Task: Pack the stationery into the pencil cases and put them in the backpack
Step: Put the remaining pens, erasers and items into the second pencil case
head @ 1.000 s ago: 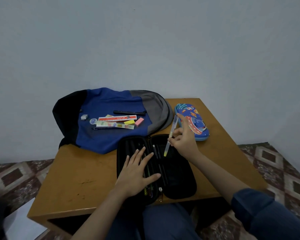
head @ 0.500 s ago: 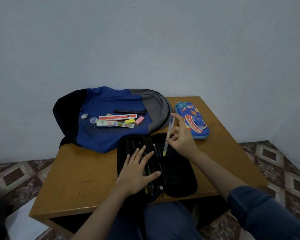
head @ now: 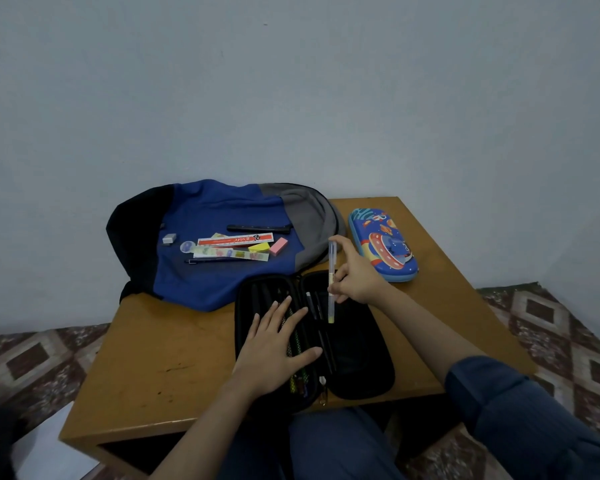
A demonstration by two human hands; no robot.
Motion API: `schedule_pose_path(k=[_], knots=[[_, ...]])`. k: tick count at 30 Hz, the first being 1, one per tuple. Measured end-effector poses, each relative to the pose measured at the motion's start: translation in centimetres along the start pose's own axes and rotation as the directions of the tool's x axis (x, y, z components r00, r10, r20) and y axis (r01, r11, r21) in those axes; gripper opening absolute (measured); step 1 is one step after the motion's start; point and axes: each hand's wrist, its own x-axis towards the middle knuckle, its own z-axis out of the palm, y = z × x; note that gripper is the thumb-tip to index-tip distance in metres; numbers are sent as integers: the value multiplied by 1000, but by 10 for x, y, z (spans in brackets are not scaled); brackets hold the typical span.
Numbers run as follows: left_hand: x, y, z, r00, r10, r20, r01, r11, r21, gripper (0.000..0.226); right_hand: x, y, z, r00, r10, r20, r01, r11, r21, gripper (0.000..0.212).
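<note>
Black pencil case [head: 357, 358] lies open on the wooden table [head: 160, 358]. Left hand [head: 274, 348] rests flat on its left half, fingers spread. Right hand [head: 355, 282] pinches a pale pen [head: 332, 282] upright above it, near the backpack [head: 219, 271].

A dark blue sleeve [head: 520, 407] with faint fine stripes covers the right upper forearm, pushed up from the wrist. The left forearm [head: 201, 434] is bare. Dark blue trousers [head: 329, 448].
</note>
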Motion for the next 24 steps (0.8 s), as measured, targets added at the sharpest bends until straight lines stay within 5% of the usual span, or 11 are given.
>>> schedule_pose_path(k=[5,10,13,20,24], knots=[[1,0,0,1000,-1,16,1,1000,-1,112,13,-10,0,986,108,126,-97,991,-92,93],[2,-1,-1,999,-9,42,8,1000,23,82,20,-9,0,958,211,195,-185,972,-143,94],[2,-2,-1,999,-8,36,6,999,31,88,22,-8,-3,946,237,224,-207,967,-146,91],[1,-1,-1,1000,-3,17,3,1000,11,100,6,-2,5,950,232,207,-186,958,-220,44],[1,-3,0,1000,11,6,-11,1000,4,114,-1,4,6,965,187,181,-110,925,-365,44]])
